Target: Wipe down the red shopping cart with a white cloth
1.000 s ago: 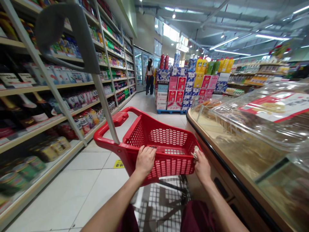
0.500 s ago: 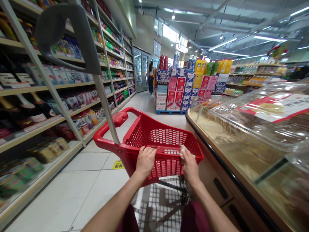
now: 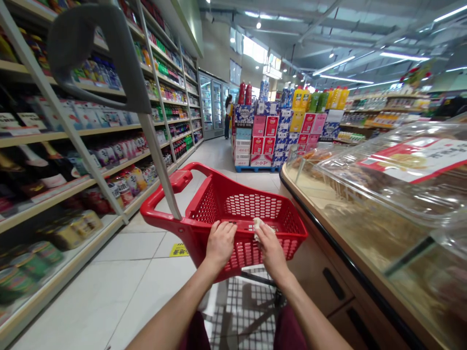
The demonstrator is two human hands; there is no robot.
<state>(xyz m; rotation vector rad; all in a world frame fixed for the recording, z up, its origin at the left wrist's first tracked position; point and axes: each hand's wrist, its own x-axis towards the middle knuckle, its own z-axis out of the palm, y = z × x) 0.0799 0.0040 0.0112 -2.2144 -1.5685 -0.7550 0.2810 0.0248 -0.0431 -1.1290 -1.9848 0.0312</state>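
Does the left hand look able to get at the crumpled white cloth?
Probably yes: nothing stands between left hand and cloth along the near red plastic basket rim, though the right hand partly covers the cloth.

Left hand [image 3: 220,243]: conceals a section of the red cart [image 3: 244,234]. Right hand [image 3: 270,245]: covers part of the white wad [image 3: 257,224]; material cannot be determined. Forearms [image 3: 175,299]: cut off by the lower edge. Cans [image 3: 47,252] at lower left: label print blurred. Clear plastic container [image 3: 401,158]: cut off by the right edge. Hanging sign [image 3: 272,72]: lettering too small to read
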